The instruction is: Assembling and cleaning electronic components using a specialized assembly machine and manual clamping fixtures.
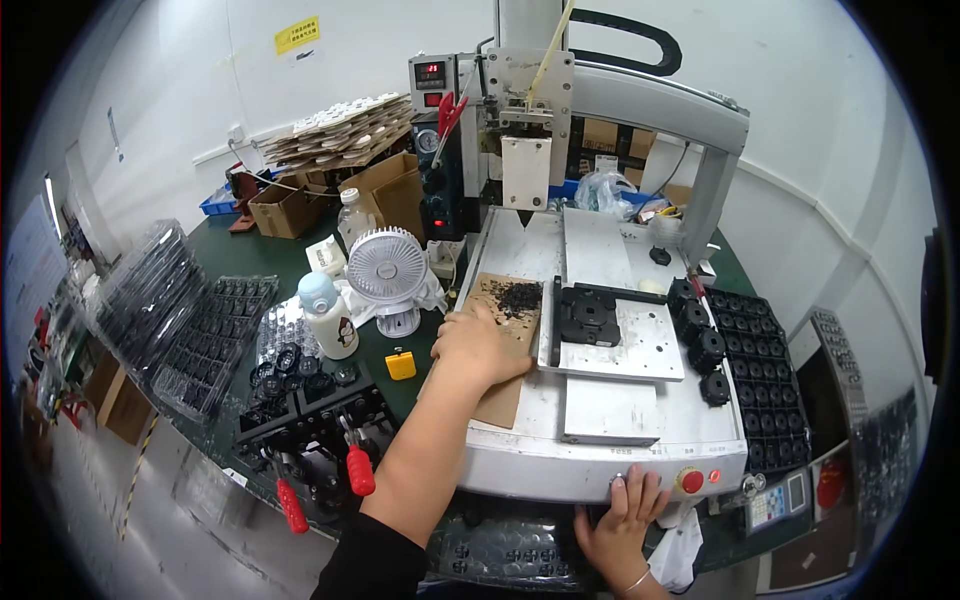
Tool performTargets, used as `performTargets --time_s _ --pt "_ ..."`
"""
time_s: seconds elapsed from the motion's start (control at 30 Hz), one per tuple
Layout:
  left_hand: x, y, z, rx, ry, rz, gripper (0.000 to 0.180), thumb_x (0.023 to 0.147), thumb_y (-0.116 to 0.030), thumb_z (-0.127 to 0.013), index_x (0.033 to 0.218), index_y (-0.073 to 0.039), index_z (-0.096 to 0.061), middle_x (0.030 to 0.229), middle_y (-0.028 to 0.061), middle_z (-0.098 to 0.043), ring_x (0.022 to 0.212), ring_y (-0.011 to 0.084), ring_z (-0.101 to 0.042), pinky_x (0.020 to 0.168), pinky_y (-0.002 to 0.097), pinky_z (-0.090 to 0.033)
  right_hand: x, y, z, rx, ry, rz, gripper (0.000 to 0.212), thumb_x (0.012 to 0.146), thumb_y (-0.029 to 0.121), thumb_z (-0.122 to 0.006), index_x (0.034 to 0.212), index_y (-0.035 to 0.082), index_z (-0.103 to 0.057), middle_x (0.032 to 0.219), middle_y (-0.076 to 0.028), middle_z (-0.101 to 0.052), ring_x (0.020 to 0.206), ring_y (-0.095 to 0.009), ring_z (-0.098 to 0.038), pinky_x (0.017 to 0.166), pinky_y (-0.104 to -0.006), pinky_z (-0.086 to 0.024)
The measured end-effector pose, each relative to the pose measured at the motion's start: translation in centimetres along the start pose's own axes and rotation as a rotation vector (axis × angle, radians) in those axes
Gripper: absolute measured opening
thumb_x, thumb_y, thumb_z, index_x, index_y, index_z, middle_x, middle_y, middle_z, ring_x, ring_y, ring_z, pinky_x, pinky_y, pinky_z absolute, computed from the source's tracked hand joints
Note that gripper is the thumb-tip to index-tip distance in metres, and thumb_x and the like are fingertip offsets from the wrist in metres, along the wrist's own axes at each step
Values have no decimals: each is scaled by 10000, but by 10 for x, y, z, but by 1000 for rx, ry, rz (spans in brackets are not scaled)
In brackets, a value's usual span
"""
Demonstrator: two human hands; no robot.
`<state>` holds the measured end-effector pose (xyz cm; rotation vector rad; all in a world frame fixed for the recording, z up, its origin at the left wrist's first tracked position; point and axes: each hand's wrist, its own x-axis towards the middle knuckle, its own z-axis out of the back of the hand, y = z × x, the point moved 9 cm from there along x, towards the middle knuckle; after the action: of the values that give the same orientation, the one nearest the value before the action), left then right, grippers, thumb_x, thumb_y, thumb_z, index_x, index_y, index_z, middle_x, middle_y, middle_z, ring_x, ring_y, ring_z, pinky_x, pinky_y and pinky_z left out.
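Note:
My left hand (480,348) rests on a brown cardboard sheet (497,405), its fingers bent down; what they hold, if anything, is hidden. Just beyond it lies a pile of small black parts (516,297). My right hand (622,520) is at the machine's front panel (540,477), fingers stretched up against it near a button, left of a red knob (691,481). Above the panel, a metal plate fixture (645,345) carries a square black part (589,318). The machine's white head block (526,172) hangs above and behind the fixture.
Black round parts (707,348) line the fixture's right side, beside a full black tray (760,375). On the left stand a white fan (387,265), a bottle (328,318), a yellow box (400,364) and a red-handled clamp jig (315,430). Stacked clear trays (165,300) lie farther left.

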<state>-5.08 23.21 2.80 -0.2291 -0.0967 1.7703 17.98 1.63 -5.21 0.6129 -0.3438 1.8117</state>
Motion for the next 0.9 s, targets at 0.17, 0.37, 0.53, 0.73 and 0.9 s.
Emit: performTargets --time_s 0.17,0.37,0.53,0.73,0.9 --pt "10 10 0 -130 -80 -4 1036 639 -567 -730 1346 62 -308 1268 272 -473 1185 398 -469 932 521 -442 -1 2 4 24 1 8 794 698 229 -741 1316 -2 -298 1437 -281 -311 1372 -487 -194 1096 -641 -46" --pt "1 4 17 -234 -253 -53 999 632 -519 -739 1325 87 -347 1230 279 -501 1142 403 -501 978 454 -428 -2 1 4 17 9 14 799 694 228 -739 1319 1 -295 1443 -276 -307 1376 -484 -187 1100 -633 -38" --pt "-1 1 18 -233 -263 -60 984 636 -514 -734 1318 86 -357 1235 280 -497 1154 407 -492 981 452 -422 -5 -2 -5 -27 -42 9 774 704 253 -734 1305 30 -301 1436 -272 -320 1367 -484 -206 1088 -648 -14" --pt "-4 1 20 -243 -266 -78 961 643 -503 -725 1314 83 -367 1234 281 -499 1176 397 -476 981 454 -416 -5 -1 -4 -46 -53 18 779 701 242 -733 1310 27 -297 1441 -266 -312 1372 -478 -198 1097 -635 -16" --pt "-6 -1 19 -235 -294 -92 931 645 -495 -722 1293 86 -391 1235 278 -502 1172 388 -485 987 447 -405 -4 0 -3 -39 -69 24 795 695 220 -735 1321 12 -290 1446 -263 -306 1382 -469 -181 1107 -619 -26"
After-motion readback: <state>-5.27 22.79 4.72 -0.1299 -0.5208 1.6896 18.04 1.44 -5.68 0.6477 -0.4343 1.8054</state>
